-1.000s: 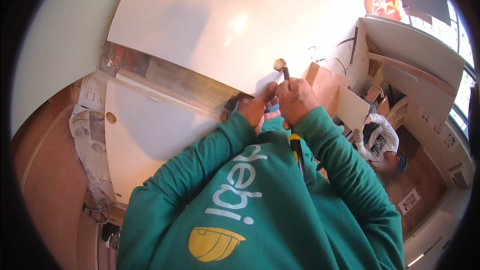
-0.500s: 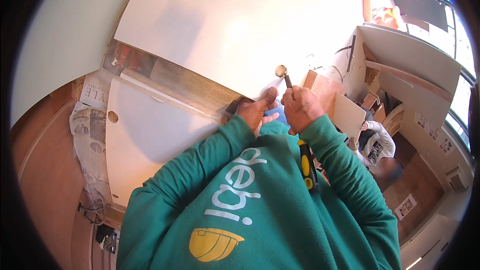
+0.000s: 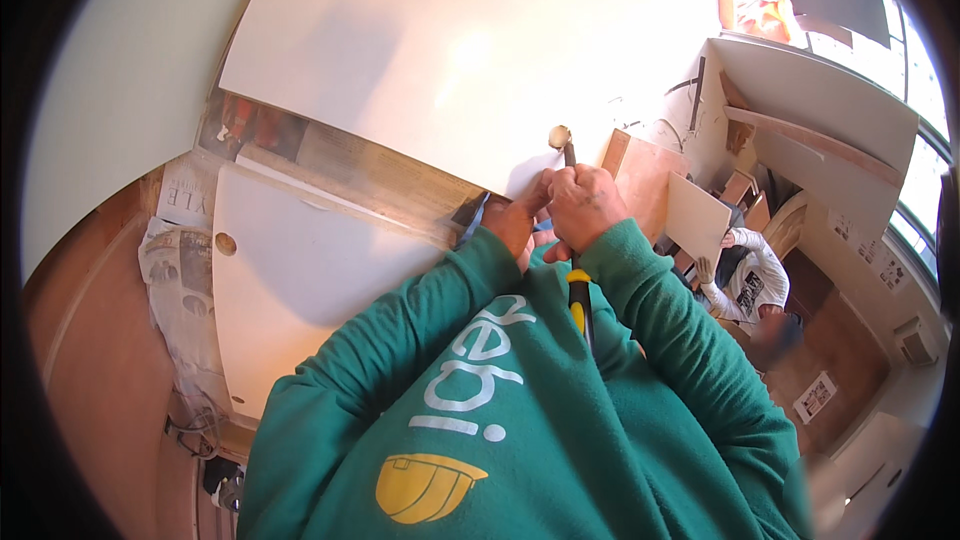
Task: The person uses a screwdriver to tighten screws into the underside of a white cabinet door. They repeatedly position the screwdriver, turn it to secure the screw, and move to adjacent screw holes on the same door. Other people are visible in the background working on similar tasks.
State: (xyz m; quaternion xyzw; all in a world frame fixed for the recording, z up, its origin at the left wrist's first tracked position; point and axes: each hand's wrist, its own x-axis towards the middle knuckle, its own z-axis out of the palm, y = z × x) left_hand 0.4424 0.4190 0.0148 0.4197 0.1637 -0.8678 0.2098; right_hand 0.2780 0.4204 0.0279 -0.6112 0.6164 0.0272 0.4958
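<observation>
Hammer (image 3: 572,230) head sits a touch higher and closer to the panel edge than half a second back; hands have barely shifted, so this reads as small taps rather than full swings. Right hand (image 3: 585,205) is wrapped tight around the shaft high up, close under the round metal head, with the yellow-and-black handle trailing down past the wrist toward the chest. Choked-up grip like that trades force for control, which fits work on a thin edge. Left hand (image 3: 515,220) is pressed against the lower edge of the big white panel (image 3: 450,50), fingers pinched together right beside the hammer head; looks like it steadies something small there, but I cannot tell what, or whether anything is actually held, since the fingers hide it. Hammer head is touching or just off the panel edge, can't resolve which. Panel leans above a second white board (image 3: 300,270) with a round hole near its left side; a strip of bare wood (image 3: 360,180) runs between them. Crumpled newspaper (image 3: 180,280) lies along the left, likely as floor protection. Another person in a white top (image 3: 745,275) crouches well off to the right near a small white board, not involved.
</observation>
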